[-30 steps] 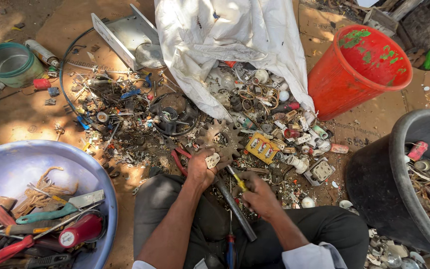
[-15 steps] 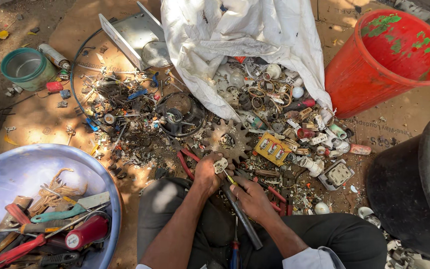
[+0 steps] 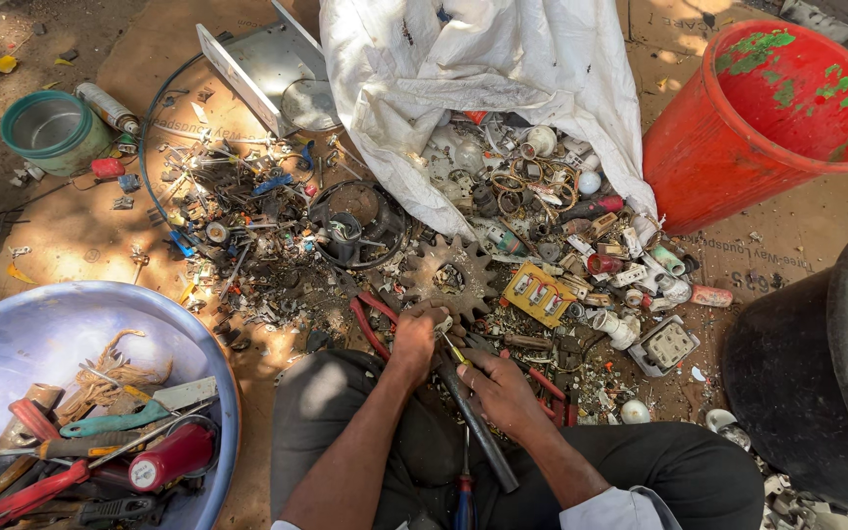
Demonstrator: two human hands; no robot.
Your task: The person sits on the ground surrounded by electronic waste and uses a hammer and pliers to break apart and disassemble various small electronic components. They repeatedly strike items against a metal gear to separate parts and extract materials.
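I sit on the ground before a heap of metal and electrical scrap [image 3: 277, 245]. My left hand [image 3: 414, 339] is closed around a small pale part held just above the pile, near a rusty toothed gear [image 3: 453, 275]. My right hand [image 3: 503, 388] grips a thin yellow-handled tool whose tip points at that part. A dark metal bar [image 3: 478, 432] lies slanting across my lap under the right hand. Red-handled pliers [image 3: 370, 319] lie just left of my left hand.
A white sack [image 3: 463, 79] spills scrap at the top. A red bucket [image 3: 768, 118] stands at the right, a black tub [image 3: 817, 383] at the far right. A blue basin [image 3: 51, 334] with tools sits at the lower left, a green tin [image 3: 51, 128] at the upper left.
The view has shifted a little to the right and down. Both hands stay together over the small part, with the yellow-handled tool still against it.
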